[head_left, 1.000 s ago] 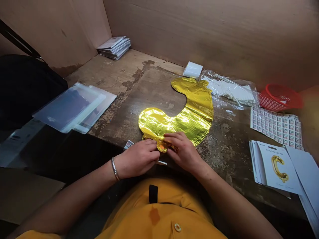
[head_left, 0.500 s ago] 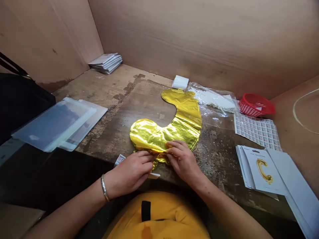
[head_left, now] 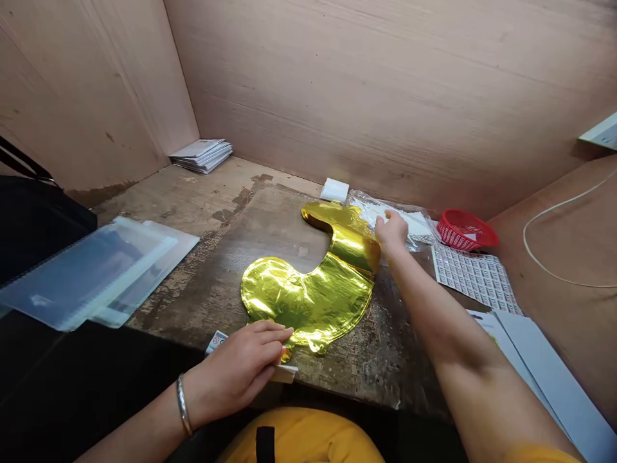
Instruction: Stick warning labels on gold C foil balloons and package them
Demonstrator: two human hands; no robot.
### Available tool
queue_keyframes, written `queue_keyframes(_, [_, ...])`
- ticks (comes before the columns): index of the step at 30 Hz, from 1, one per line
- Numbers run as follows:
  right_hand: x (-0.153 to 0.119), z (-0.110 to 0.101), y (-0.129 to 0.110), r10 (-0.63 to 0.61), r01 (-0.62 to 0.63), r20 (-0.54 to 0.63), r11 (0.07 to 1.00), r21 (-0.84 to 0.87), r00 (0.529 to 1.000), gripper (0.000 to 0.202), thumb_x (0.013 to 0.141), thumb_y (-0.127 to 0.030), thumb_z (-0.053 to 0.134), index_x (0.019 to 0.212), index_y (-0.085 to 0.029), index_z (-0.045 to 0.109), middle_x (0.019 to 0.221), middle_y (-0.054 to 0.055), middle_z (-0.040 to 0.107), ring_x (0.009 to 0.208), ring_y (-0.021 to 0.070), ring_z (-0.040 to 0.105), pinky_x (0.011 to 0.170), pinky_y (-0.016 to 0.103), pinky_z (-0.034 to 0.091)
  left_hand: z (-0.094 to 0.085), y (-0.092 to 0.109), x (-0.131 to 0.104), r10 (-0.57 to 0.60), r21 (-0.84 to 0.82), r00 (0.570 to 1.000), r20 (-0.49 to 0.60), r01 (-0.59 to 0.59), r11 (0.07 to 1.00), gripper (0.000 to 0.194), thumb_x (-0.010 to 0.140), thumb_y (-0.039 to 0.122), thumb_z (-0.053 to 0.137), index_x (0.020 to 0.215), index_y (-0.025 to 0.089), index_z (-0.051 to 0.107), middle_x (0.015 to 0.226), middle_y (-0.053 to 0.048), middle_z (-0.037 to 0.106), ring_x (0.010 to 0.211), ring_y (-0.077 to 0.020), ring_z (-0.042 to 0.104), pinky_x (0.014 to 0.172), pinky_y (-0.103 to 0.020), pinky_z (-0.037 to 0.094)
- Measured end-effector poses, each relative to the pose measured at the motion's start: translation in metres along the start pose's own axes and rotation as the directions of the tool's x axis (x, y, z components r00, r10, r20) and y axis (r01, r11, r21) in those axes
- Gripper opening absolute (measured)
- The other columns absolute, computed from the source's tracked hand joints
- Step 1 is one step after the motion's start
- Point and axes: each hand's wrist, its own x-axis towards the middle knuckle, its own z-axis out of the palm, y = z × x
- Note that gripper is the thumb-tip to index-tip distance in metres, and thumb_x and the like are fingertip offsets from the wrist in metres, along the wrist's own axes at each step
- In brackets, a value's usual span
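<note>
A gold foil balloon, flat and curved like a letter C or J, lies on the worn table. My left hand is closed on its near edge, fingers over the foil tabs, beside a small white card piece. A printed label peeks out beside that hand. My right hand is stretched out past the balloon's right side, over a clear plastic bag of white pieces. Its thumb and forefinger look apart; the other fingers are mostly hidden.
Clear plastic sleeves lie at left. A stack of white cards stands at the back corner, a white folded piece behind the balloon. To the right are a red basket, a sticker sheet and white cards.
My right hand has let go of the balloon's near edge and moved forward and right to the plastic bag. My left hand stays at the near edge. The view has tilted up.
</note>
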Motion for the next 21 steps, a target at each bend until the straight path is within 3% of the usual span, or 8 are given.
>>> queue_keyframes(3, [-0.043,0.002,-0.01,-0.128,0.133,0.06,0.986,-0.103,0.99,0.031,0.088,-0.028,0.044,0.105,-0.013,0.065,0.106,0.017,0.066,0.101,0.0282,0.052,0.093,0.045,0.035,-0.001,0.001,0.0,-0.004,-0.009,1.0,-0.017,0.004,1.0,0.016,0.09,0.012,0.046,0.092,0.019,0.059,0.129,-0.006,0.062,0.121,-0.0207,0.055,0.108,-0.041,0.043])
queue_keyframes(7, [-0.092,0.013,-0.013,-0.25,0.298,0.27,0.942,-0.155,0.93,0.019,0.083,-0.038,0.059,0.085,-0.022,0.07,0.092,0.009,0.072,0.087,0.0245,0.057,0.083,0.038,0.041,-0.002,0.003,0.001,0.006,-0.009,0.999,-0.042,-0.006,1.0,0.015,0.09,0.013,0.046,0.091,0.019,0.059,0.127,-0.007,0.063,0.119,-0.0207,0.056,0.106,-0.041,0.044])
queue_keyframes(11, [-0.105,0.006,-0.013,-0.181,0.246,0.248,0.934,-0.26,0.952,0.033,0.089,-0.039,0.05,0.103,-0.016,0.068,0.102,0.018,0.07,0.093,0.0304,0.057,0.081,0.045,0.043,-0.004,0.001,0.002,0.02,0.0,0.999,-0.03,-0.02,1.0,0.013,0.089,0.013,0.046,0.088,0.018,0.058,0.128,-0.007,0.063,0.118,-0.0211,0.057,0.104,-0.039,0.045])
queue_keyframes(13, [-0.119,-0.009,-0.023,-0.24,0.285,0.201,0.928,-0.239,0.95,0.038,0.092,-0.036,0.046,0.116,-0.011,0.063,0.111,0.02,0.068,0.098,0.0321,0.057,0.083,0.047,0.043,-0.006,0.002,0.003,0.013,-0.009,1.0,-0.012,-0.013,1.0,0.012,0.088,0.013,0.048,0.089,0.018,0.059,0.127,-0.008,0.063,0.117,-0.0212,0.057,0.103,-0.039,0.045])
queue_keyframes(16, [-0.162,-0.037,-0.052,-0.452,0.452,0.225,0.89,0.056,0.863,0.032,0.096,-0.031,0.042,0.111,-0.015,0.065,0.105,0.013,0.071,0.095,0.0266,0.061,0.084,0.042,0.046,-0.012,0.011,0.002,-0.025,-0.052,0.999,-0.027,0.024,0.998,0.012,0.087,0.013,0.05,0.087,0.017,0.061,0.126,-0.008,0.063,0.114,-0.0208,0.058,0.097,-0.036,0.047])
queue_keyframes(19, [-0.212,-0.056,-0.081,-0.537,0.39,0.346,0.824,0.411,0.77,0.024,0.091,-0.036,0.057,0.107,-0.021,0.064,0.099,0.006,0.071,0.091,0.0197,0.064,0.079,0.032,0.05,-0.02,0.029,0.003,-0.133,-0.119,0.985,-0.11,0.12,0.986,0.012,0.088,0.017,0.051,0.084,0.017,0.063,0.106,-0.007,0.069,0.098,-0.0187,0.062,0.086,-0.031,0.047])
queue_keyframes(21, [-0.236,-0.058,-0.091,-0.543,0.305,0.383,0.792,0.529,0.747,0.024,0.086,-0.035,0.065,0.106,-0.022,0.064,0.096,0.003,0.072,0.086,0.0167,0.065,0.075,0.028,0.051,-0.024,0.041,0.002,-0.254,-0.18,0.962,-0.103,0.233,0.956,0.012,0.086,0.019,0.054,0.082,0.018,0.065,0.084,-0.002,0.07,0.08,-0.0155,0.063,0.074,-0.027,0.046])
